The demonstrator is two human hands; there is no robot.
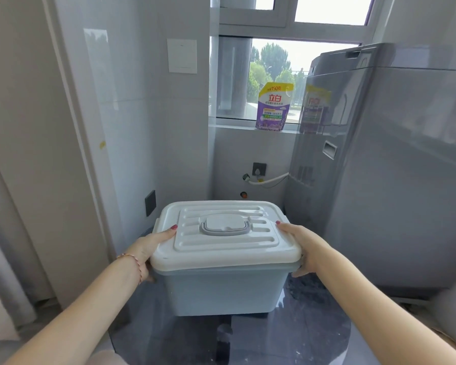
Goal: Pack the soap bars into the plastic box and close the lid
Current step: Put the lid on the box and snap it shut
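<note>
1. Left hand (153, 246) at 9 o'clock of the box (221, 291), thumb on the lid (221, 233), fingers curled under the rim.
2. Box sits mid-frame on a dark table (248, 338), lid on. Press both sides evenly, likely until it seats.
3. Right hand (304, 248) grips the rim at 3 o'clock.
4. Soap bars unseen; latches hidden.

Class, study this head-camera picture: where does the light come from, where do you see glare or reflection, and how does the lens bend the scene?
Head view: daylight enters through the window, blown out white at the top; the washing machine mirrors the detergent pouch; the glossy wall tile shows glare; wide-angle distortion bows the walls and door frame; the plastic box, its lid and both hands are evenly lit and sharp.
</note>
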